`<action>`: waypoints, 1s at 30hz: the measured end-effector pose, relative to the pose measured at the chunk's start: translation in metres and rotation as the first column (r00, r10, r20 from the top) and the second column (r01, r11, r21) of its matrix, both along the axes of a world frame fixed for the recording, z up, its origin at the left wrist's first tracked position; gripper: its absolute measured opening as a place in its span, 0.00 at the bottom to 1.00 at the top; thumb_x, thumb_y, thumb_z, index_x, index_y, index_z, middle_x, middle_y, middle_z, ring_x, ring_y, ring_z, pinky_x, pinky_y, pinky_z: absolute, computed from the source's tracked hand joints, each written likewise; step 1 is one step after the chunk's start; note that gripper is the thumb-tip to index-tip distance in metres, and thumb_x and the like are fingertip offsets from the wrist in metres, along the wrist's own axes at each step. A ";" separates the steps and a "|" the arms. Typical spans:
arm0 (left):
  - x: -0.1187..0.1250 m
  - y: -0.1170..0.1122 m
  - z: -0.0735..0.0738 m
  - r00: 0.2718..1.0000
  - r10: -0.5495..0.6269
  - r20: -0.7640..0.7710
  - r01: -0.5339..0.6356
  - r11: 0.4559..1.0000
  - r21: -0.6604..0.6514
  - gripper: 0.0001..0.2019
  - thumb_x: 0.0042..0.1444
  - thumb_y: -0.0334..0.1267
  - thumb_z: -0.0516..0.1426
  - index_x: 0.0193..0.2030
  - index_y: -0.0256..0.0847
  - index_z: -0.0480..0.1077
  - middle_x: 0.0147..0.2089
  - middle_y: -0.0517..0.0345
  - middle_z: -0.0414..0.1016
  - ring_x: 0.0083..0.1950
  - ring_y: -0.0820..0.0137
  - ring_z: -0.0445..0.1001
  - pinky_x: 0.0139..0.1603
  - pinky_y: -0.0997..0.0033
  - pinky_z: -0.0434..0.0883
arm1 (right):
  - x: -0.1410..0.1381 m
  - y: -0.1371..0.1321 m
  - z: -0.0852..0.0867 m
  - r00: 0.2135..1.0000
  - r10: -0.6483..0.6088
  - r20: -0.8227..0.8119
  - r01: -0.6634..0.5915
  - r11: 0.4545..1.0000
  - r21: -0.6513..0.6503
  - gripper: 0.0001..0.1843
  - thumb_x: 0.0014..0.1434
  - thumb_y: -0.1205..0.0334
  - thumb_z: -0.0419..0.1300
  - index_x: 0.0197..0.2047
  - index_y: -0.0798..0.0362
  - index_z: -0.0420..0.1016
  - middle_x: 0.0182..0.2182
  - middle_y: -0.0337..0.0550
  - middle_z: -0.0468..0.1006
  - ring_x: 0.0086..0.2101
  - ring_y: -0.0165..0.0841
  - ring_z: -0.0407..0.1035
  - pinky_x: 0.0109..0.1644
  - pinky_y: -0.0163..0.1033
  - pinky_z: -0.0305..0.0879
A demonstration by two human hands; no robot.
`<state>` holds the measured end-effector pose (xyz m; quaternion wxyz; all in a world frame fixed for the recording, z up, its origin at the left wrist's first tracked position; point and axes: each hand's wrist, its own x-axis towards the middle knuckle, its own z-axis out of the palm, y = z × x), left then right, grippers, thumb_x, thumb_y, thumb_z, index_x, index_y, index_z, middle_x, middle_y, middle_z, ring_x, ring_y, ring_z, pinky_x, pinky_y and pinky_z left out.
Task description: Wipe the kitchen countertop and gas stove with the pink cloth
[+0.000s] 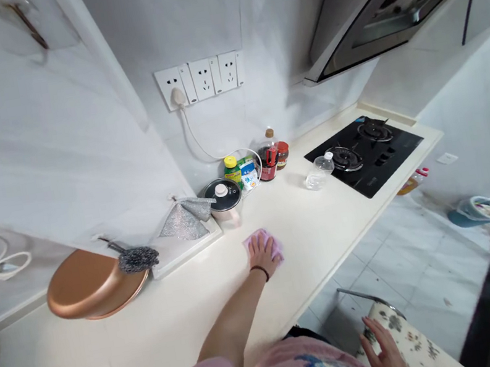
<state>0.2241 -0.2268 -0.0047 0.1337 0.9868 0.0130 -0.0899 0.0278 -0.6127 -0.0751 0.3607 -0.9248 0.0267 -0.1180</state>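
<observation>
On the left, a copper pan (97, 283) leans against the wall at the back of the tabletop (161, 354), with a dark scrubber (138, 259) hanging in front of it and a silver cloth (185, 218) hung just to the right. Next comes a small pot (224, 202) with its lid on. In front of the pot, near the middle of the tabletop, lies the purple cloth (278, 245), under the left hand (264, 254). That grip is flat, its fingers spread over the cloth rather than closed around it. Behind, by the wall, stand a yellow-capped jar (232, 172), a bag (249, 173), a dark bottle (268, 162) and a red-lidded jar (282, 155). Farther right, a clear bottle (318, 172) sits at the edge of the hob (381, 154), which has 2 burners. The right hand (386, 351) holds nothing; its grip is apart, near a patterned chair (429, 359). The work with the cloth looks to be in progress: it meets only a small patch of the tabletop, well apart from the hob. No mark separates surface gone over from surface left, so I cannot tell how much is done.
</observation>
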 end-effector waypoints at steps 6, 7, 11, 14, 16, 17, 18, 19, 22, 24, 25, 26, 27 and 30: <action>-0.086 -0.005 -0.021 0.995 -0.089 0.048 0.089 0.996 -0.005 0.40 0.65 0.63 0.52 0.79 0.52 0.53 0.84 0.51 0.38 0.83 0.42 0.36 0.79 0.35 0.42 | 0.051 0.016 -0.007 0.984 0.176 -0.024 -0.175 0.984 0.010 0.31 0.64 0.37 0.54 0.60 0.47 0.75 0.58 0.54 0.78 0.63 0.58 0.67 0.69 0.72 0.63; -0.100 0.000 -0.022 0.998 -0.039 0.049 0.039 0.999 0.008 0.40 0.64 0.63 0.53 0.79 0.52 0.53 0.84 0.51 0.40 0.82 0.42 0.37 0.79 0.35 0.43 | 0.067 0.022 -0.005 0.978 0.206 -0.015 -0.206 0.979 0.003 0.31 0.65 0.37 0.54 0.60 0.49 0.75 0.59 0.54 0.77 0.63 0.57 0.67 0.69 0.71 0.62; -0.156 0.031 -0.022 0.959 0.275 0.069 -0.281 0.952 0.118 0.36 0.65 0.56 0.55 0.78 0.50 0.56 0.83 0.47 0.44 0.82 0.42 0.40 0.78 0.38 0.46 | 0.132 0.046 0.007 0.948 0.315 0.037 -0.315 0.949 -0.005 0.31 0.68 0.40 0.51 0.64 0.51 0.71 0.62 0.55 0.75 0.66 0.51 0.63 0.71 0.66 0.60; -0.196 0.045 -0.025 0.872 0.475 0.121 -0.490 0.843 0.222 0.33 0.67 0.51 0.53 0.77 0.47 0.58 0.82 0.44 0.46 0.82 0.42 0.43 0.77 0.38 0.48 | 0.171 0.057 0.008 0.913 0.403 0.060 -0.405 0.915 0.008 0.30 0.68 0.43 0.50 0.66 0.50 0.70 0.62 0.53 0.74 0.66 0.50 0.62 0.71 0.65 0.60; -0.213 0.042 -0.030 0.808 0.566 0.163 -0.588 0.763 0.267 0.32 0.68 0.50 0.51 0.77 0.46 0.59 0.82 0.43 0.46 0.82 0.42 0.43 0.77 0.37 0.48 | 0.192 0.055 0.005 0.888 0.456 0.068 -0.457 0.889 0.011 0.29 0.69 0.45 0.50 0.66 0.49 0.69 0.63 0.51 0.74 0.66 0.50 0.62 0.72 0.65 0.60; -0.216 0.037 -0.033 0.776 0.604 0.182 -0.630 0.725 0.279 0.32 0.69 0.50 0.49 0.77 0.45 0.58 0.82 0.43 0.47 0.82 0.42 0.43 0.77 0.37 0.48 | 0.201 0.050 0.002 0.876 0.476 0.070 -0.478 0.878 0.010 0.29 0.69 0.45 0.50 0.66 0.48 0.69 0.63 0.50 0.74 0.66 0.50 0.63 0.72 0.66 0.59; -0.216 0.031 -0.037 0.750 0.632 0.196 -0.661 0.695 0.283 0.32 0.69 0.50 0.48 0.77 0.45 0.58 0.82 0.43 0.47 0.82 0.42 0.43 0.77 0.36 0.47 | 0.210 0.044 -0.001 0.868 0.492 0.070 -0.494 0.870 0.009 0.29 0.68 0.45 0.51 0.66 0.48 0.69 0.63 0.50 0.74 0.66 0.50 0.63 0.72 0.66 0.59; -0.210 0.022 -0.041 0.737 0.646 0.201 -0.675 0.682 0.281 0.32 0.69 0.51 0.48 0.78 0.45 0.58 0.82 0.42 0.47 0.82 0.41 0.43 0.77 0.35 0.47 | 0.218 0.035 -0.004 0.863 0.500 0.070 -0.501 0.865 0.011 0.29 0.68 0.45 0.51 0.66 0.48 0.69 0.63 0.50 0.74 0.66 0.50 0.63 0.72 0.66 0.59; -0.169 -0.008 -0.046 0.800 0.579 0.157 -0.600 0.766 0.232 0.34 0.67 0.54 0.49 0.78 0.48 0.57 0.82 0.44 0.49 0.81 0.41 0.43 0.77 0.34 0.47 | 0.237 -0.002 -0.014 0.875 0.478 0.078 -0.481 0.877 0.019 0.30 0.65 0.42 0.53 0.65 0.47 0.71 0.62 0.50 0.76 0.65 0.52 0.65 0.70 0.67 0.63; -0.125 -0.028 -0.044 0.870 0.479 0.115 -0.492 0.853 0.171 0.36 0.66 0.58 0.51 0.78 0.49 0.56 0.82 0.46 0.48 0.82 0.41 0.42 0.77 0.35 0.47 | 0.245 -0.032 -0.020 0.896 0.437 0.079 -0.440 0.898 0.023 0.30 0.64 0.41 0.55 0.64 0.46 0.72 0.61 0.50 0.77 0.65 0.55 0.66 0.68 0.68 0.66; -0.100 -0.037 -0.042 0.895 0.433 0.102 -0.444 0.885 0.141 0.37 0.65 0.59 0.51 0.78 0.50 0.55 0.82 0.47 0.47 0.82 0.41 0.41 0.77 0.35 0.46 | 0.247 -0.047 -0.023 0.907 0.414 0.079 -0.416 0.909 0.023 0.30 0.62 0.40 0.55 0.63 0.44 0.73 0.60 0.49 0.78 0.64 0.56 0.66 0.66 0.68 0.68; -0.073 -0.043 -0.039 0.914 0.394 0.092 -0.403 0.908 0.114 0.38 0.65 0.60 0.51 0.79 0.50 0.54 0.82 0.47 0.46 0.82 0.41 0.40 0.78 0.35 0.45 | 0.248 -0.062 -0.025 0.918 0.388 0.078 -0.391 0.920 0.024 0.30 0.61 0.38 0.56 0.61 0.43 0.75 0.59 0.49 0.79 0.63 0.57 0.68 0.64 0.69 0.71; -0.046 -0.048 -0.035 0.928 0.362 0.084 -0.369 0.925 0.093 0.39 0.65 0.61 0.50 0.79 0.49 0.53 0.83 0.46 0.45 0.82 0.40 0.38 0.78 0.34 0.44 | 0.249 -0.076 -0.026 0.929 0.363 0.079 -0.366 0.930 0.028 0.30 0.59 0.37 0.57 0.59 0.42 0.77 0.57 0.48 0.80 0.61 0.59 0.70 0.61 0.69 0.74; 0.033 -0.044 -0.018 0.944 0.324 0.056 -0.327 0.943 0.061 0.41 0.65 0.62 0.49 0.80 0.47 0.50 0.83 0.45 0.40 0.82 0.39 0.36 0.78 0.33 0.41 | 0.245 -0.112 -0.025 0.954 0.284 0.100 -0.289 0.956 0.043 0.29 0.54 0.33 0.58 0.51 0.38 0.81 0.49 0.49 0.83 0.55 0.62 0.75 0.52 0.72 0.78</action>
